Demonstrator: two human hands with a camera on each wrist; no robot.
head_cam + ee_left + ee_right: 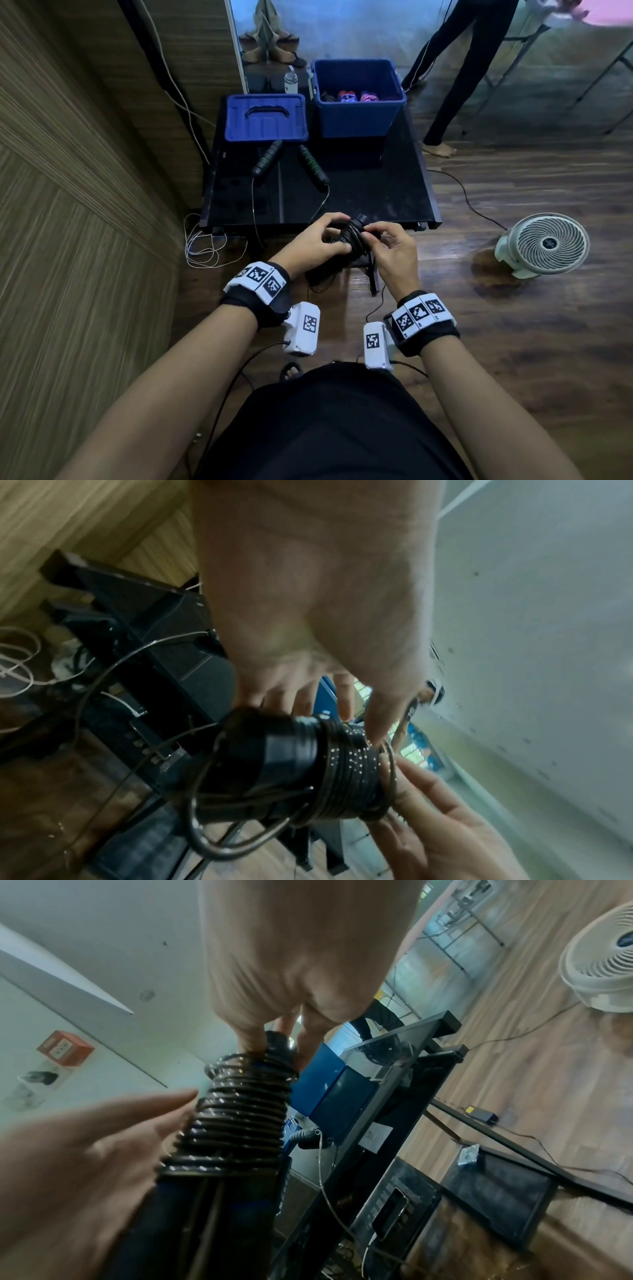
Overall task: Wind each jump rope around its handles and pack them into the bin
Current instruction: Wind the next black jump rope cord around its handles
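I hold a black jump rope bundle [349, 240] in front of the table's near edge, its cable coiled many times round the paired handles [284, 753]. My left hand [322, 236] grips the handles from the left. My right hand [383, 240] pinches the cable at the top end of the coil [260, 1058]. A loose loop of cable [219, 850] hangs under the bundle. A second jump rope with black, green-ringed handles [310, 161] lies uncoiled on the black table [376, 195]. The open blue bin [358, 96] at the back holds several wound ropes.
The blue bin lid [265, 118] lies left of the bin, a white bottle [291, 82] behind it. A white fan [544, 243] stands on the wood floor at right. Another person's legs [452, 85] are behind the table. White cables [202, 246] lie by the wall.
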